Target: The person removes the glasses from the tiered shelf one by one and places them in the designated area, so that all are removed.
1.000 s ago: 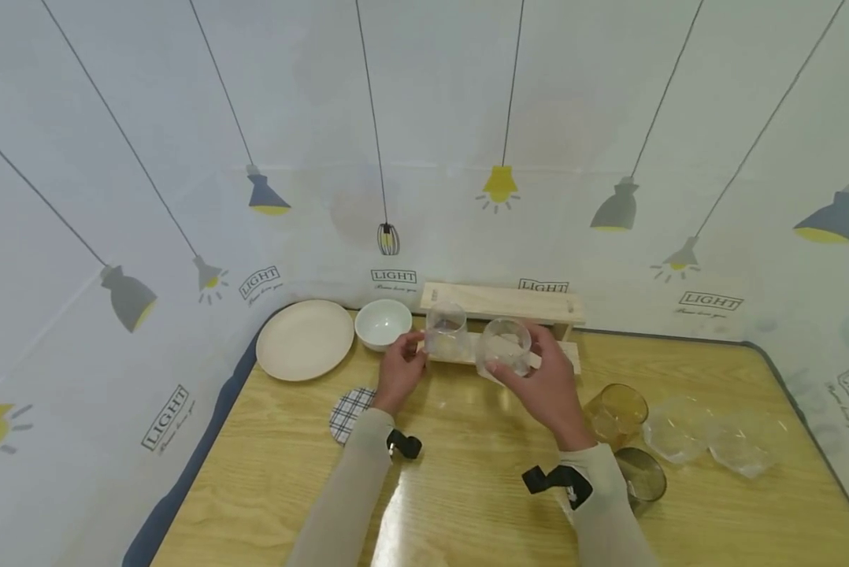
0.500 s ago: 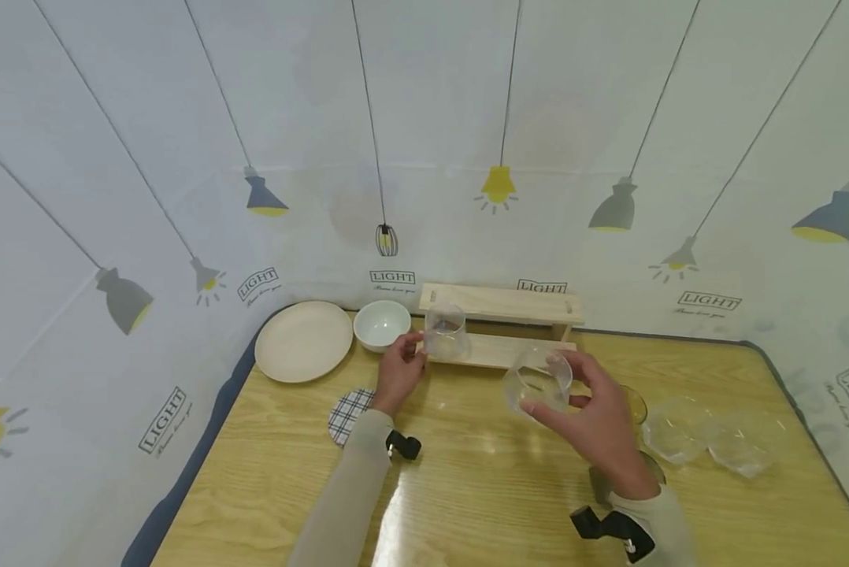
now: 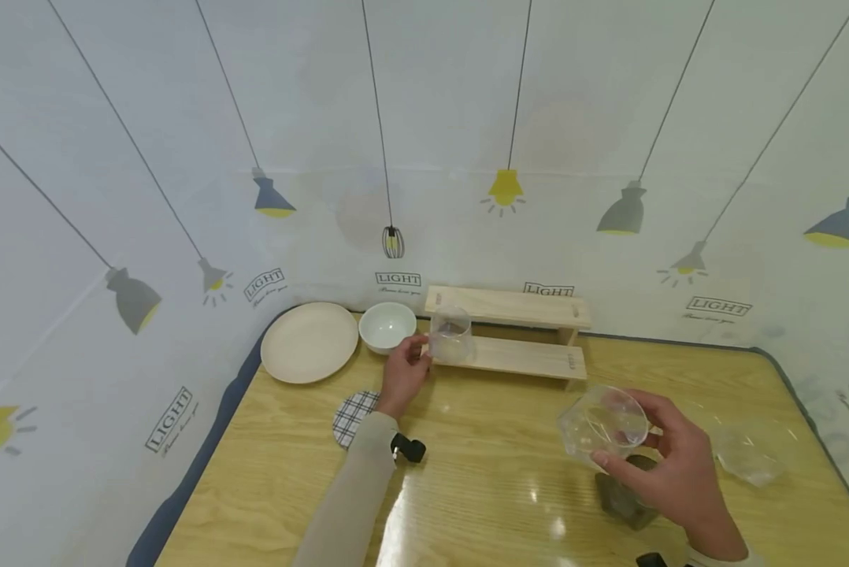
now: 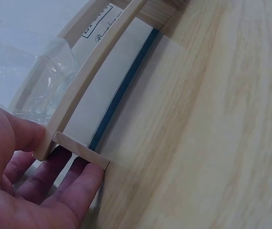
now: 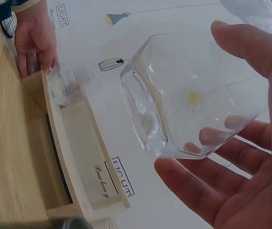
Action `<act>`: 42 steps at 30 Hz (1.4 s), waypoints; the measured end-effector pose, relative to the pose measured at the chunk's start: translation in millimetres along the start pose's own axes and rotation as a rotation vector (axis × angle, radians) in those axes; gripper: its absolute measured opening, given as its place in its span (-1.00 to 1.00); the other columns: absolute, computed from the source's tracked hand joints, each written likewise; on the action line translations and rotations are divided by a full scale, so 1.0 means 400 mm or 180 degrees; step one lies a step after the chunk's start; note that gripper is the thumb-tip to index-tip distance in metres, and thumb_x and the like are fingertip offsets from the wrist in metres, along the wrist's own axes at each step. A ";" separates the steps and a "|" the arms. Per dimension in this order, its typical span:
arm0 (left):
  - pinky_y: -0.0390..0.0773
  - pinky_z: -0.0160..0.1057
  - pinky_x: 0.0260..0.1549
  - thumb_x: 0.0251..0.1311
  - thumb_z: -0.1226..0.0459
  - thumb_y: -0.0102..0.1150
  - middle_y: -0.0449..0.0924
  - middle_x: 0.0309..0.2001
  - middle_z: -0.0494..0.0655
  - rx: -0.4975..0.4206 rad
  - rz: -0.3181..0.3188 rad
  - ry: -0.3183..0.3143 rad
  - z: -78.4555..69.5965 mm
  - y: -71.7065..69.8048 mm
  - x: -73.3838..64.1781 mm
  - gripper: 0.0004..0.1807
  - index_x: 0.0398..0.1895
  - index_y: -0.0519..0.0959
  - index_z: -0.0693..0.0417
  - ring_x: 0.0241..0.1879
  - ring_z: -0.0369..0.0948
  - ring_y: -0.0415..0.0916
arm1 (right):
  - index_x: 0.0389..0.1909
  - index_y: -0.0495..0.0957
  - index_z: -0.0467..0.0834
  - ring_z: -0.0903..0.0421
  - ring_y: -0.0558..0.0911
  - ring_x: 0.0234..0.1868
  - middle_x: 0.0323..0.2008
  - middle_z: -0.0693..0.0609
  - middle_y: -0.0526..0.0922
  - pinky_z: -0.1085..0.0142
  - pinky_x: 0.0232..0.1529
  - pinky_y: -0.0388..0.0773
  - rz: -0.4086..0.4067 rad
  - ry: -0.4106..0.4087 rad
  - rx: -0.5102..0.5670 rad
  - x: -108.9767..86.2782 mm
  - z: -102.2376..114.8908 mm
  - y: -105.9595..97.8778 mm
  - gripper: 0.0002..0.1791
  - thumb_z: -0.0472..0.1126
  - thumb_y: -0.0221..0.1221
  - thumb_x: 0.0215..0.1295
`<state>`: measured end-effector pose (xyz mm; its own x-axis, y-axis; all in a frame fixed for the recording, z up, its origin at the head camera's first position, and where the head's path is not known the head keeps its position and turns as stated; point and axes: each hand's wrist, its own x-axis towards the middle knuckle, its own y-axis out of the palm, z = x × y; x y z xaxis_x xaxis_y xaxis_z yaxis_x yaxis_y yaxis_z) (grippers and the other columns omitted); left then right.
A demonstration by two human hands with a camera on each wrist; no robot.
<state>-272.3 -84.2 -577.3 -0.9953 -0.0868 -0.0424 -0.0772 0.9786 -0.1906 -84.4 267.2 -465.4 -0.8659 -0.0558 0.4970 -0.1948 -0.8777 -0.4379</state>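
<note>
A clear glass with a faceted base [image 3: 582, 425] is held up by my right hand [image 3: 683, 472], tilted over the right side of the table. In the right wrist view the thumb and curled fingers span this glass [image 5: 174, 100] near its rim. My left hand [image 3: 405, 376] grips the left end of a two-tier wooden shelf [image 3: 527, 358]. The left wrist view shows the thumb at the end of the lower board and fingers around its short leg [image 4: 81, 148]. On that board's left end stands another clear glass [image 3: 450, 335], beside the left hand.
A beige plate [image 3: 309, 342] and a pale bowl [image 3: 387, 327] stand at the back left. A checked round coaster [image 3: 354, 417] lies by the left forearm. A grey tinted glass [image 3: 626, 504] stands under the right hand, with clear glass [image 3: 750, 453] further right. A printed cloth wall [image 3: 467, 118] closes the back.
My right hand has carried the clear glass from in front of the shelf to the right and nearer, tilting it. The amber glass is now hidden behind that hand. The left hand stays at the shelf.
</note>
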 end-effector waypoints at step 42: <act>0.75 -0.22 -0.14 0.42 0.37 0.23 0.65 0.09 0.10 0.0081 -0.0044 -0.0071 -0.006 0.003 0.002 -0.65 0.24 0.62 0.04 -0.06 -0.11 0.61 | 0.57 0.32 0.17 0.69 0.44 0.04 0.07 0.67 0.48 0.61 -0.36 0.51 -0.0661 0.2303 -0.0577 -0.299 -0.168 -0.218 -0.16 -0.20 0.45 0.33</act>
<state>-273.2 -82.5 -575.2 -0.9926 -0.1048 -0.0612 -0.0893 0.9722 -0.2163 5.2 382.5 -536.9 -0.8767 0.4809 -0.0037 -0.4043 -0.7412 -0.5359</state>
